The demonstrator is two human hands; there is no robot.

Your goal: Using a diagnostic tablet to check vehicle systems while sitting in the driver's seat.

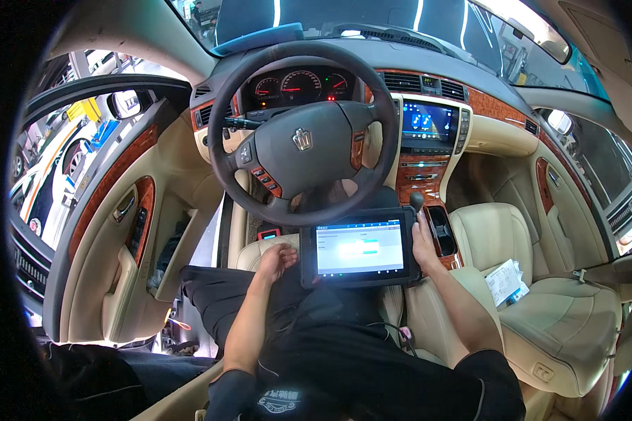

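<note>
A tablet (pixel 359 247) in a thick black case rests above my lap, its lit screen showing a pale page with a small box in the middle. My right hand (pixel 423 243) grips its right edge, thumb on the front and the other fingers mostly hidden behind. Just off the tablet's left edge, my left hand (pixel 278 261) is loosely closed with its fingers curled, and I see nothing in it. Beyond that hand, a small red and black device (pixel 269 234) lies at the front of the seat.
The steering wheel (pixel 303 203) stands ahead, with the lit instrument cluster (pixel 300 87) behind it. To the left the driver's door (pixel 112 274) is open. A gear lever (pixel 416 202) rises right of the tablet. Papers (pixel 504 282) lie on the passenger seat (pixel 562 330). A dark cable (pixel 404 335) runs beside me.
</note>
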